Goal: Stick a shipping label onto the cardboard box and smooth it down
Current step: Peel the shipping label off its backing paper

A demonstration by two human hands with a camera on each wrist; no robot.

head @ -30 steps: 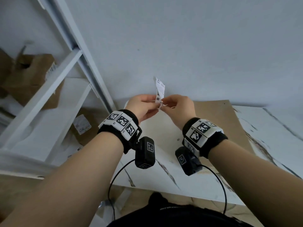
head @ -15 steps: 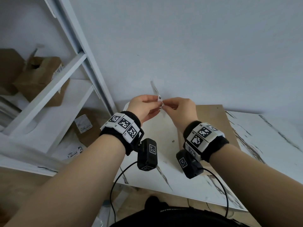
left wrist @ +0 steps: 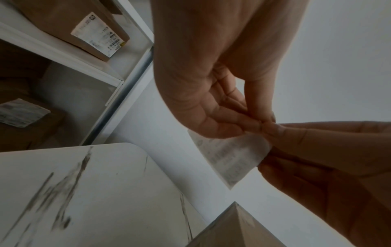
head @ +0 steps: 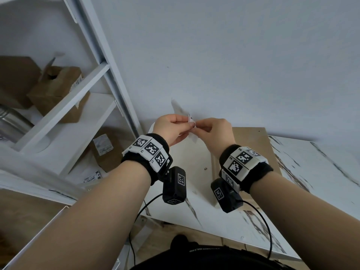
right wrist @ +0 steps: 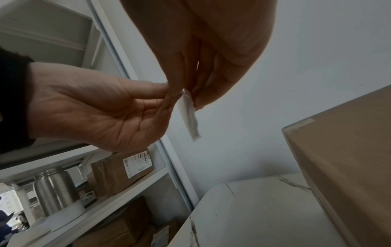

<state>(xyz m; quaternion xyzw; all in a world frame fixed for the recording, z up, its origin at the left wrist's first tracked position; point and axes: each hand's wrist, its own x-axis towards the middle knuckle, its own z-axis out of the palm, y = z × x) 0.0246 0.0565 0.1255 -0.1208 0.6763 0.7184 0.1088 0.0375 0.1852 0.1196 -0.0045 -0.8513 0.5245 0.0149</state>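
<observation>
Wall: a plain pale wall [head: 233,55] rises behind the counter's far edge.
Shelving: a white shelf unit [head: 64,106] stands off the counter's left edge, carrying several labelled brown boxes [head: 56,90] and a steel canister [right wrist: 54,190].
Counter: a white, grey-veined marble-look counter [head: 321,172] carries the task's box; its rounded far-left corner shows in both wrist views.
Cardboard box: the brown cardboard box [head: 251,151] rests flat on the counter against the far edge, directly below the raised hands, its top bare of any label.
Left hand: the left hand [head: 171,129] is lifted above the box, thumb and fingertips pressed together on the top end of the shipping label, the remaining fingers loosely curled.
Right hand: the right hand [head: 216,133] meets it fingertip to fingertip, pinching the same end of the label between thumb and fingers.
Shipping label: the small white shipping label [left wrist: 230,158], faintly printed, hangs in the air from both pinches, clear of the box and the counter; whether the backing is parting from it cannot be told.
</observation>
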